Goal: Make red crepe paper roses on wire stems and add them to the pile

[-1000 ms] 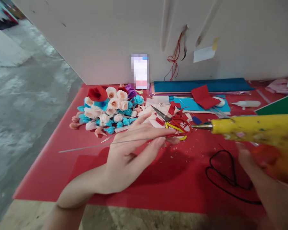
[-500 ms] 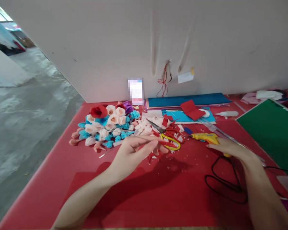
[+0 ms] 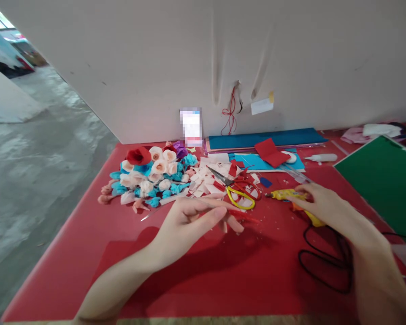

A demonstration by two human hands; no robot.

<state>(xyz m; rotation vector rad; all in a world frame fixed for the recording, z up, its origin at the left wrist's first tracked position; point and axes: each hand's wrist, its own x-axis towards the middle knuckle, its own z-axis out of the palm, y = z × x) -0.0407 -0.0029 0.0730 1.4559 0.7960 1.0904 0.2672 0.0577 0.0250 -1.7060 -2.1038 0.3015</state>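
My left hand is raised over the table, thumb pressed toward the fingers on a thin red strip of paper. The strip's far end points right and looks blurred. To the right, my right hand comes down over a yellow glue gun, with its fingers around the body and its nozzle pointing left. An orange trigger shows under the hand. Beyond my left fingertips lie scissors with yellow handles, blades apart, resting on pale and red paper scraps.
Handmade paper flowers in red, white and blue are heaped at left. A black cord loops from the glue gun. A green board lies at right, a small white bottle beside it. Behind stands a pale wall.
My right hand has shifted slightly up and closed further over the glue gun, whose cord has slid right. My left hand and the red strip have dipped a little.
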